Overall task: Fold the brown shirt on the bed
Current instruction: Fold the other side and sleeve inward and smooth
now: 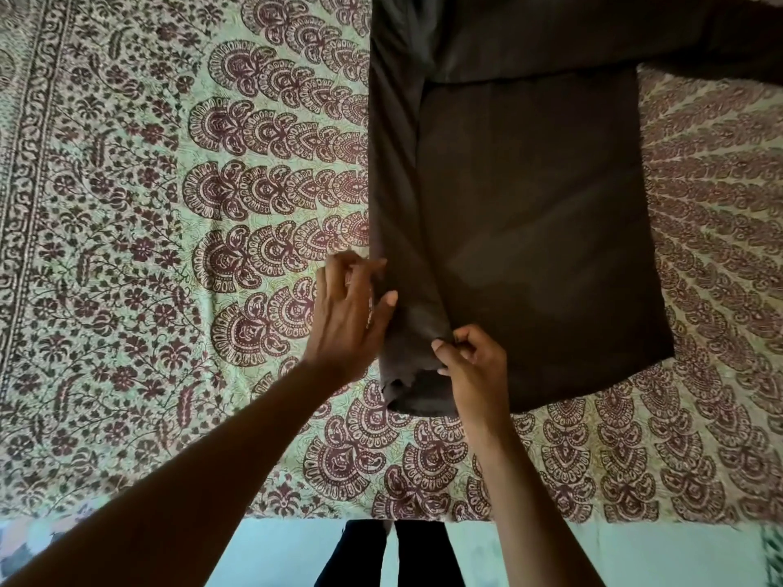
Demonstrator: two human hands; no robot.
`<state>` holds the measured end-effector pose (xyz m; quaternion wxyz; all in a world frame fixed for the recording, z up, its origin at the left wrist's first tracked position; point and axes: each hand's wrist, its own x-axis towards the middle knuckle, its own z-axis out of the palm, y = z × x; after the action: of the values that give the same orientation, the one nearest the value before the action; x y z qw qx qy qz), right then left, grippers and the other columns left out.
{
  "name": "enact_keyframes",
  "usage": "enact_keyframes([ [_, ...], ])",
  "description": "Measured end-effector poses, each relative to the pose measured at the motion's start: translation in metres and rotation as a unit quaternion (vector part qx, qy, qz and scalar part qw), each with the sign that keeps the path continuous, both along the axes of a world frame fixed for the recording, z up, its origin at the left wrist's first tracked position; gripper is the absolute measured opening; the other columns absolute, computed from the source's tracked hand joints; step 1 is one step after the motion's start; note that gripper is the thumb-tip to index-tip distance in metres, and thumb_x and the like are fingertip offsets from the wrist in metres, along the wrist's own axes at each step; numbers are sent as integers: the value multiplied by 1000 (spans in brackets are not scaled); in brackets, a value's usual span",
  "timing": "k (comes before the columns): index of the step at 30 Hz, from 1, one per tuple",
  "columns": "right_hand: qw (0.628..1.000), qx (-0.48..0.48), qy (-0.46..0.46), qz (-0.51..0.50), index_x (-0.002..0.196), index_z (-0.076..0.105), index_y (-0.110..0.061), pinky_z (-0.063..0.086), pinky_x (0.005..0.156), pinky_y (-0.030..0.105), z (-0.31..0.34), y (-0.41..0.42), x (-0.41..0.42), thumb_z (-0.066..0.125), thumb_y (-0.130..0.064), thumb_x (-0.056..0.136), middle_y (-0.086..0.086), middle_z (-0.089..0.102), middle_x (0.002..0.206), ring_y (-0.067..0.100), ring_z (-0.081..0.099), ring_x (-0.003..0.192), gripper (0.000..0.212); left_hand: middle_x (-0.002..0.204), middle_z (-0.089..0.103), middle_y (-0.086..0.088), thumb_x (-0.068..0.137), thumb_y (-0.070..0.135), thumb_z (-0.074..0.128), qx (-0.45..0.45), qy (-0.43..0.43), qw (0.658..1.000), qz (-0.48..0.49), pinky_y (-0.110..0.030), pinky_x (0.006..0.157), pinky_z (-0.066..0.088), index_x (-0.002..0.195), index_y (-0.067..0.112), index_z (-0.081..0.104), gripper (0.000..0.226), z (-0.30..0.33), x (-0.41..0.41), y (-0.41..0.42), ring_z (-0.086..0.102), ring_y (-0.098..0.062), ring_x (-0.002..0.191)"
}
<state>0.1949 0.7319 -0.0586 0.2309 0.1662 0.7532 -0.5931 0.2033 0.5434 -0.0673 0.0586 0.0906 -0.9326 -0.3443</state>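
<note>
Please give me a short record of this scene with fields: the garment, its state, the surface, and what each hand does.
garment: brown shirt, lying flat
state: left side and sleeve folded in lengthwise; right sleeve spread out sideways
surface: bed with patterned bedsheet
left hand: fingers loosely bent, at the folded edge near the cuff; a grip cannot be told
right hand: pinches the fabric at the folded sleeve's inner edge

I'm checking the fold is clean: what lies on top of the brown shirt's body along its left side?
A folded-over sleeve lies along the brown shirt. The right hand pinches its cuff; the left hand touches its edge. Whatever lies beneath is covered.
</note>
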Motion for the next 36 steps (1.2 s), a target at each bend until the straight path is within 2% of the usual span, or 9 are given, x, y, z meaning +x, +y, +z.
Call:
enact_keyframes([
  [3,998,-63,-14,-5,82,57,-9,60,65,35,10,-3,-1,68,-5,95,35,65,85,35,69,78,17,119,39,-2,94,44,50,69,34,997,-15,-41,90,45,130,7,46,51,12,39,15,42,-25,107],
  [6,994,-101,-14,25,84,56,-6,61,64,36,17,-7,-1,70,-14,92,39,64,91,44,69,77,19,119,40,-6,87,44,61,67,-17,996,-50,-35,84,50,134,7,36,65,10,79,30,45,-25,108],
  [12,990,-96,-11,99,81,55,-2,63,68,43,22,-24,5,72,-13,87,33,63,80,32,67,77,22,104,68,-11,91,-3,55,154,-86,977,122,-49,64,63,129,15,34,48,7,101,49,72,-29,82],
  [17,996,-45,3,79,79,50,11,63,72,41,17,-32,10,71,1,91,6,52,59,20,59,67,26,143,45,-14,91,7,60,132,-119,966,187,-44,99,55,141,14,35,57,6,96,46,54,-31,124],
  [20,997,2,14,70,74,53,8,64,67,35,12,-30,10,72,2,90,-9,50,50,11,58,59,25,119,58,-20,91,8,47,48,-24,996,68,-42,60,64,136,13,36,47,2,90,39,68,-33,93],
  [22,996,49,24,72,71,56,0,62,61,34,9,-26,11,74,0,89,-7,56,53,15,65,56,25,105,61,-16,92,12,49,-67,-6,998,-13,-34,51,58,134,3,46,43,-7,90,30,65,-27,79],
  [27,991,132,-18,31,86,60,-6,55,47,28,-1,-21,14,80,-5,84,16,73,69,18,74,53,21,115,61,-19,84,13,56,-198,-11,970,-139,-42,75,51,120,0,65,39,-23,88,16,57,-31,93],
  [32,985,165,-39,34,89,63,-7,54,47,25,-1,-13,9,84,-4,80,13,74,70,16,73,51,24,124,57,-11,88,34,63,-177,-19,962,-208,-41,86,43,111,7,69,37,-14,85,6,51,-26,104],
  [36,977,196,-58,59,82,64,-7,50,44,22,3,-9,3,85,-5,79,13,74,71,14,72,50,21,130,59,-6,99,36,52,-120,-4,980,-161,-46,91,47,97,15,74,31,-9,70,6,57,-26,112],
])
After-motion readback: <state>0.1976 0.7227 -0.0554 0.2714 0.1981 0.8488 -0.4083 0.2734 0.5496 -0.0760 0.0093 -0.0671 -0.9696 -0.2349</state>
